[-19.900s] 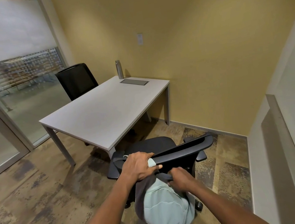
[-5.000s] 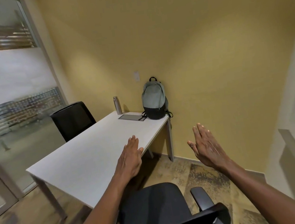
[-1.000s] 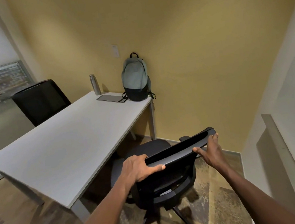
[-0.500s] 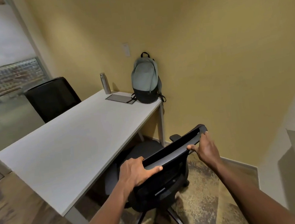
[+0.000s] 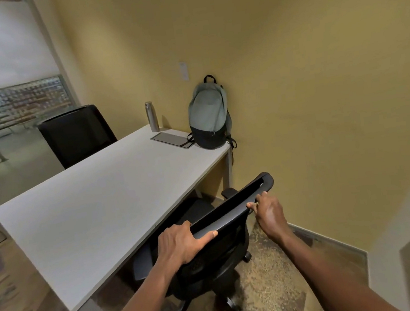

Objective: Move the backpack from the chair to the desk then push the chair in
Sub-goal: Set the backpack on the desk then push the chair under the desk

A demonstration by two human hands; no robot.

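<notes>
The grey-green backpack with a black base stands upright on the far right corner of the white desk, leaning against the yellow wall. The black office chair is at the desk's right side, its seat partly under the desktop. My left hand grips the left part of the chair's top rail. My right hand holds the rail's right part with its fingertips.
A metal bottle and a flat grey tablet lie beside the backpack. A second black chair stands across the desk. The yellow wall is close on the right, a glass partition on the left.
The chair has rolled further in toward the desk, its seat sliding more under the desktop. Both hands stay on the top rail.
</notes>
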